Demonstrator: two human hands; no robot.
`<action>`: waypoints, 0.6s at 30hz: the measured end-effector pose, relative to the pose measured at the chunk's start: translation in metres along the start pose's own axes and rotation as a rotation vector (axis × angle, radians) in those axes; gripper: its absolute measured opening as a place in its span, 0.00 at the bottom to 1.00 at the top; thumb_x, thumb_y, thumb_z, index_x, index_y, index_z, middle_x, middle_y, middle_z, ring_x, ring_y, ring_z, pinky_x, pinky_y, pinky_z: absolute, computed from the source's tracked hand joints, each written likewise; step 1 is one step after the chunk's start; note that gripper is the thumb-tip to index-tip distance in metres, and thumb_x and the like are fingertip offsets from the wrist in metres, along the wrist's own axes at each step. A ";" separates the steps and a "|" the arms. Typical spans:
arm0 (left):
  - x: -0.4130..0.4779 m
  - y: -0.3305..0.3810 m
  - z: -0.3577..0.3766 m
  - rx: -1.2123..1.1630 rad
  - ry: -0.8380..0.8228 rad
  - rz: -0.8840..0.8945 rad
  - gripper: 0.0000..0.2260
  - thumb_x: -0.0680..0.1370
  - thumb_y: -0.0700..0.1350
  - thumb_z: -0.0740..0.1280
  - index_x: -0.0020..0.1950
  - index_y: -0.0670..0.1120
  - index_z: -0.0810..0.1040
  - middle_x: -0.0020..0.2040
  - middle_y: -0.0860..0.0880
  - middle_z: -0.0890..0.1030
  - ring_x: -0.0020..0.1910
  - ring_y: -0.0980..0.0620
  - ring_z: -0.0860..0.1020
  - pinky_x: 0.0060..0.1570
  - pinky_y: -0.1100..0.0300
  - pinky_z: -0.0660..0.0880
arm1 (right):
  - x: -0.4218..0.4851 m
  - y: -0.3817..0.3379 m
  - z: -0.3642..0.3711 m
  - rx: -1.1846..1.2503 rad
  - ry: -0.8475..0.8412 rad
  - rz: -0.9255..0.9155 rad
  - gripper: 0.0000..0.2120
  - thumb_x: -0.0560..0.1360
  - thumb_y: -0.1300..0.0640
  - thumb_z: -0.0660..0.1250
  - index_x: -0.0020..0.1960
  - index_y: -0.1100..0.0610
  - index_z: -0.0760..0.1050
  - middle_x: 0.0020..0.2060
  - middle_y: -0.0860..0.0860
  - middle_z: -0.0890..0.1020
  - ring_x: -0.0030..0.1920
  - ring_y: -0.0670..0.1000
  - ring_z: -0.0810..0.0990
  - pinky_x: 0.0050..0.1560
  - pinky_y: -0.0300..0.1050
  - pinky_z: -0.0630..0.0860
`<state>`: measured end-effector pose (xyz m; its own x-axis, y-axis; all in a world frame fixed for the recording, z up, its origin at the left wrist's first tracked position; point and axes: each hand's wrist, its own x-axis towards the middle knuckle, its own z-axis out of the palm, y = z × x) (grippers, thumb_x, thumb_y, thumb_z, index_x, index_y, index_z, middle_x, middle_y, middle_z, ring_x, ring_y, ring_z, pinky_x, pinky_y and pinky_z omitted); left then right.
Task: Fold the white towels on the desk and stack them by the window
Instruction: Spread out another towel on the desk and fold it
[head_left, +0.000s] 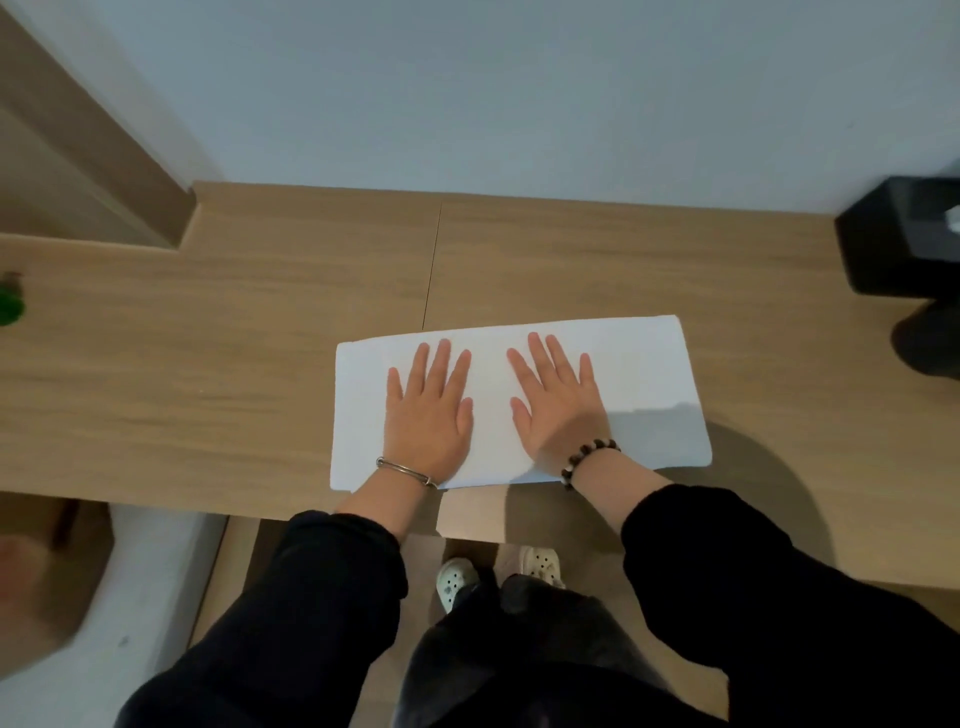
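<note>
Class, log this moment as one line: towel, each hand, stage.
white rectangular cloth towel: flat long strip on light wooden desk | left hand: flat, pressing it | right hand: flat, pressing it | stage: smoothing, unstacked

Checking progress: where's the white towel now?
Head view: the towel lies flat near the front of the desk, right of centre, under the left hand and right hand.

Towel (644, 374) on desk (208, 374); box (898, 234), perhaps tissues, far right.
</note>
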<state>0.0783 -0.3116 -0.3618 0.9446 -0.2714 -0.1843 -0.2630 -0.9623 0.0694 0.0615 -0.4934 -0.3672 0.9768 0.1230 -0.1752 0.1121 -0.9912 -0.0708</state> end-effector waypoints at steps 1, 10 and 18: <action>-0.005 -0.005 0.001 0.010 0.004 0.008 0.26 0.79 0.55 0.39 0.78 0.53 0.45 0.79 0.50 0.44 0.77 0.47 0.41 0.72 0.43 0.42 | -0.001 0.001 0.001 -0.003 -0.002 0.033 0.28 0.80 0.44 0.46 0.78 0.49 0.44 0.78 0.51 0.45 0.77 0.53 0.43 0.73 0.56 0.38; -0.026 -0.044 0.002 0.009 0.020 -0.124 0.27 0.78 0.53 0.43 0.78 0.51 0.46 0.79 0.49 0.45 0.77 0.47 0.42 0.72 0.41 0.49 | -0.033 0.051 -0.002 0.029 -0.013 0.315 0.29 0.79 0.45 0.45 0.78 0.49 0.42 0.78 0.50 0.43 0.77 0.52 0.42 0.74 0.57 0.42; -0.035 -0.062 0.004 -0.042 -0.006 -0.218 0.27 0.80 0.53 0.45 0.78 0.51 0.44 0.78 0.47 0.43 0.77 0.44 0.41 0.72 0.40 0.49 | -0.052 0.068 -0.008 0.004 -0.034 0.474 0.29 0.80 0.46 0.43 0.78 0.52 0.42 0.78 0.51 0.43 0.77 0.50 0.41 0.73 0.61 0.45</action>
<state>0.0604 -0.2428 -0.3637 0.9770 -0.0574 -0.2052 -0.0443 -0.9967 0.0677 0.0201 -0.5672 -0.3555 0.9136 -0.3413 -0.2211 -0.3455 -0.9382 0.0205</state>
